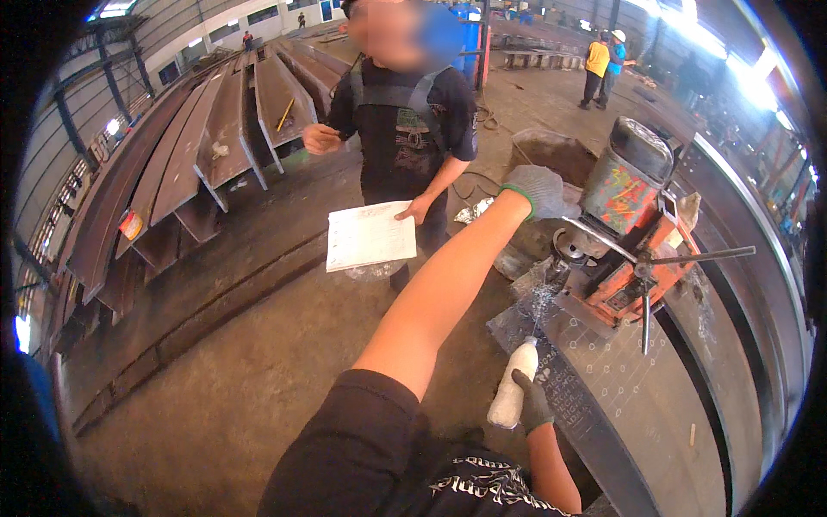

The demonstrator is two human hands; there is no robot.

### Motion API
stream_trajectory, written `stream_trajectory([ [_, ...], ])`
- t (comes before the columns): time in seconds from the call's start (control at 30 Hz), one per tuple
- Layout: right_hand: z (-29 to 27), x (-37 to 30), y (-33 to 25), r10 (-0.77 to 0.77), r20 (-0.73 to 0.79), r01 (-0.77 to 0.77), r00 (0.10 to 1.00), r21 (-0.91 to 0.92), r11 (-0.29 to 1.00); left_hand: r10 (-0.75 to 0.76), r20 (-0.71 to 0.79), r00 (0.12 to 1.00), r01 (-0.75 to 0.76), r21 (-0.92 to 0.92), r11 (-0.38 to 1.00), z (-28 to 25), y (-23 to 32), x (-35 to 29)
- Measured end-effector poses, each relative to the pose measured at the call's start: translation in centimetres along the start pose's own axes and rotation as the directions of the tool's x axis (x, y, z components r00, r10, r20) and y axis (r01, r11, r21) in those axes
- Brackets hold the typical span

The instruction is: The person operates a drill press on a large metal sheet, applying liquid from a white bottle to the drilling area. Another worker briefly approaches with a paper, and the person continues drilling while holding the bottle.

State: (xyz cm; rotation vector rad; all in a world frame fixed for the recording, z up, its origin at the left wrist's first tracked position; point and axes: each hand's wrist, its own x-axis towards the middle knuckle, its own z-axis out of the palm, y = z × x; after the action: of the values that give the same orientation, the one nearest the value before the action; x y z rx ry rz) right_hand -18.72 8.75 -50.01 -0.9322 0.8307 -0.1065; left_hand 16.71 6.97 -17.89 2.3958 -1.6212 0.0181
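My left hand [538,191], in a grey glove, reaches far forward and is closed round the end of a feed lever [603,234]. The lever belongs to an orange magnetic drill [633,250] with a worn dark motor housing, standing on a steel beam [603,362]. Lower down, my gloved right hand [536,403] grips a clear plastic bottle [514,385] of milky white liquid, its neck tilted toward the drill. Thin streams of liquid run from the bottle's neck to the beam below the cutter [568,247]. Chalk circles and writing mark the beam's dark surface.
A co-worker [405,129] stands just ahead, holding papers [370,237]. Long steel beams [181,146] lie in rows at the left, with an orange-and-white tin [131,226] on one. An open bin [556,155] sits behind the drill. Two people [603,69] stand far right.
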Motion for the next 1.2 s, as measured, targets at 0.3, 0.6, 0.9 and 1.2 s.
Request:
stream_trajectory([
  [0.3,-1.0,1.3,1.1,-0.042,-0.019,0.042,0.999,-0.006,0.999,-0.007,-0.039,0.999,0.007,-0.01,1.0,0.5,0.0,0.2],
  [0.6,0.4,-0.6,-0.1,-0.018,0.009,0.018,1.0,-0.001,1.0,-0.026,-0.033,0.999,0.026,-0.026,0.999,0.7,-0.2,0.3],
  [0.9,2.6,-2.0,-1.3,-0.099,-0.084,0.095,0.992,-0.048,0.994,0.004,-0.034,0.999,-0.005,-0.026,1.0,1.6,-0.8,0.9],
  [1.2,0.9,-0.8,-0.4,-0.081,-0.032,0.08,0.996,-0.017,0.997,-0.065,0.042,0.997,0.063,0.038,0.997,1.1,-0.3,1.2],
])
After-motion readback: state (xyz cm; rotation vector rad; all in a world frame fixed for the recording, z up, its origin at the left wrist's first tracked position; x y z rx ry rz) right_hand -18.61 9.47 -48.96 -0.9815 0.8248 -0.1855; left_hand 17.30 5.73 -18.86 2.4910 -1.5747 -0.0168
